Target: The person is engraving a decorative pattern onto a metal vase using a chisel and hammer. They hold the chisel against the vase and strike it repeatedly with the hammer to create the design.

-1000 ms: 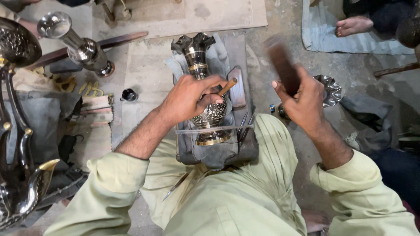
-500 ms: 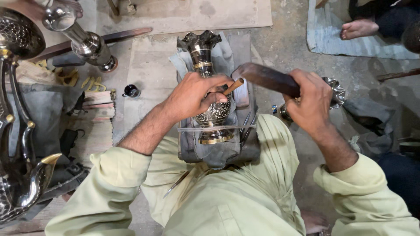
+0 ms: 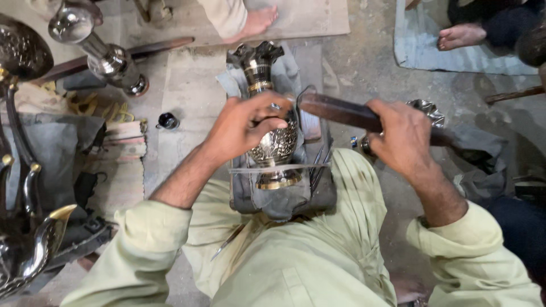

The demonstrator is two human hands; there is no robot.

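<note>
An engraved silver-and-brass vase point(image 3: 277, 149) lies on a grey cloth pad point(image 3: 284, 196) on my lap, its flared dark mouth point(image 3: 255, 55) pointing away from me. My left hand point(image 3: 244, 128) rests on the vase's belly and pinches a small chisel point(image 3: 286, 101) against it. My right hand point(image 3: 401, 136) grips a dark wooden striking stick point(image 3: 335, 111), held nearly level, with its far end down at the top of the chisel.
A polished metal vase part point(image 3: 102, 54) lies at the top left, near a small black cap point(image 3: 166, 120). An ornate metal piece point(image 3: 25, 250) stands at the left edge. Other people's bare feet point(image 3: 259, 20) point(image 3: 460, 35) are at the top. A ruffled metal piece point(image 3: 427, 109) sits behind my right hand.
My right hand swung the wooden stick down from a raised position until its end met the chisel. My left hand stayed on the vase.
</note>
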